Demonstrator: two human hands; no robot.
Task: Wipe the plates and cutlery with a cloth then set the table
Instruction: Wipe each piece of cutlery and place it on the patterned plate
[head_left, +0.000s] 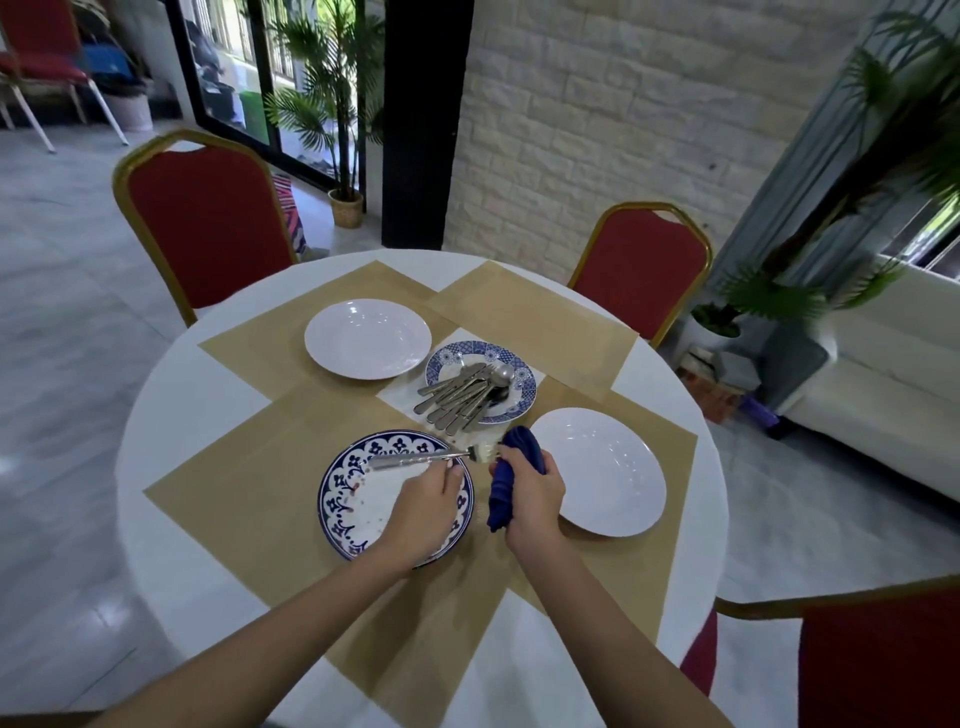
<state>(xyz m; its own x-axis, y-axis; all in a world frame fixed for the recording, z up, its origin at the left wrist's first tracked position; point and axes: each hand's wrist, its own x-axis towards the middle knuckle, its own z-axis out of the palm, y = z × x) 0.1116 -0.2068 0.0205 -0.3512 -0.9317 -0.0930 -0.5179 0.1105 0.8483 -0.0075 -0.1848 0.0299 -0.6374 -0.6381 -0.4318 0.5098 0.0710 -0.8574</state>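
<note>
Fork (421, 458): we hold it level above the near patterned plate (337, 488), handle to the left, tines to the right and meeting the cloth (506, 483).
Left hand (423, 506): its fingers are curled up to the fork's stem and seem to pinch it just short of the tines.
Right hand (535, 493): clenched round the bunched blue cloth, whose top end touches the tines.
Step in hand: we judge this to be the wiping of one fork, with most of the cutlery still to do.
Doing it well: we should wrap the cloth round the tines, draw it along to the handle, then shift our pinch so the covered stem gets wiped too.
Cutlery pile (462, 395): heaped on the small patterned plate (524, 387) at the middle, just beyond our hands.
White plates: one far left (366, 338), one right (602, 470), each on a tan placemat (234, 483).
Tabletop (171, 415): round and white, with red chairs (208, 228) around it.
</note>
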